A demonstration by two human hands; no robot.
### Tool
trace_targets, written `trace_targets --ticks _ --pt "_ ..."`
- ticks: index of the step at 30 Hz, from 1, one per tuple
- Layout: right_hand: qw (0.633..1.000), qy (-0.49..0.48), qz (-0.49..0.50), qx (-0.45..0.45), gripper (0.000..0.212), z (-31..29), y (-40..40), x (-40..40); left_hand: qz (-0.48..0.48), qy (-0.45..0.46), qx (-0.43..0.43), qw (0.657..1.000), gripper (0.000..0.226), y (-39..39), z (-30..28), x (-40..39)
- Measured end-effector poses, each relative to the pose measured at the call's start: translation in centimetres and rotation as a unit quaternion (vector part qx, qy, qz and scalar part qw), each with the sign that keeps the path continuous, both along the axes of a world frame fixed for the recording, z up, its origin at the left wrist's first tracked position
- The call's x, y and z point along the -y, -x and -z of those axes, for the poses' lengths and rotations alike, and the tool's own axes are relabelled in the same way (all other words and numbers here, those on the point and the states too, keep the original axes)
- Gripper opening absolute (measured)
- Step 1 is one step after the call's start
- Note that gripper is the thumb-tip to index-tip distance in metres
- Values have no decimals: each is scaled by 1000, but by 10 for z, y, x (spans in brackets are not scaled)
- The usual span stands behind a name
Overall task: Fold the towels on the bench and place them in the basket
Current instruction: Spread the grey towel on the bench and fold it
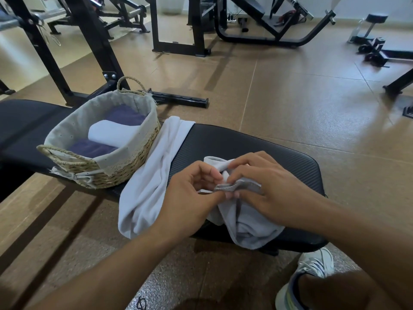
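A light grey towel point(243, 222) lies crumpled on the near end of the black bench point(257, 144), its lower edge hanging over the bench's front side. Both hands meet over its upper part: the left hand point(190, 193) pinches a folded hem between thumb and fingertips, and the right hand point(261, 186), fingers curled, grips the same hem just beside it, the two nearly touching. How much of the cloth sits under the right palm is hard to make out.

A second white towel point(152, 182) lies unfolded just left of the hands, draped across the bench from its far edge to its near edge and resting against the basket.

The woven basket point(125, 168), lined with pale fabric, stands on the bench to the left. In it lie a folded white towel point(111, 133) between two dark purple folded towels point(127, 116).

Both forearms reach in from the lower edge, converging over the grey towel. A white sneaker point(306, 278) stands on the brown floor point(290, 97) below the bench's right end.
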State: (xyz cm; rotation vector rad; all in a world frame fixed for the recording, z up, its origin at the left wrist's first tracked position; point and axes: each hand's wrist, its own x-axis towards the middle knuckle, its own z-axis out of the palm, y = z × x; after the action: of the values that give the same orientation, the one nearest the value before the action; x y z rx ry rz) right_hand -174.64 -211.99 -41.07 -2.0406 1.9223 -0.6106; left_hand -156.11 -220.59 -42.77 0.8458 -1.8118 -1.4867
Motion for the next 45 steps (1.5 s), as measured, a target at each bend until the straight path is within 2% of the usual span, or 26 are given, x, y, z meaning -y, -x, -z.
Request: trace_targets --ticks 2,4,9,14,20,23,26,28,31,34,36,39,45 --pt "1000 10 4 3 10 -4 0 -1 10 27 12 1000 31 -2 -2 1" --pt "1000 22 4 10 15 -4 1 -1 10 51 29 998 29 -3 -4 0" --pt "998 27 24 52 12 -3 2 -1 17 58 44 997 21 -5 -5 1" --pt "997 28 30 66 7 -6 4 -1 6 69 54 996 33 -5 -5 1" --pt "996 12 29 88 19 -7 3 -3 30 54 39 997 33 -5 -2 3" --pt "995 15 22 94 21 -9 5 0 13 55 36 998 35 -6 -4 5" --pt "990 2 72 122 11 -11 16 3 -32 77 67 994 34 -13 -6 15" --pt "989 -30 110 95 6 -7 29 2 -57 111 102 987 35 -19 -7 26" --pt "985 -102 141 13 16 -3 42 -2 -78 161 164 970 35 -29 -6 41" --pt "975 -178 127 -35 25 0 40 -6 -56 206 274 938 31 -36 -1 49" --pt "973 -186 126 -56 34 5 36 -7 -31 210 323 922 31 -37 4 49" --pt "972 -162 152 -76 41 9 34 -6 -11 204 347 915 30 -36 5 45" --pt "966 -134 177 -134 21 16 37 1 -12 209 310 927 29 -34 -4 38"
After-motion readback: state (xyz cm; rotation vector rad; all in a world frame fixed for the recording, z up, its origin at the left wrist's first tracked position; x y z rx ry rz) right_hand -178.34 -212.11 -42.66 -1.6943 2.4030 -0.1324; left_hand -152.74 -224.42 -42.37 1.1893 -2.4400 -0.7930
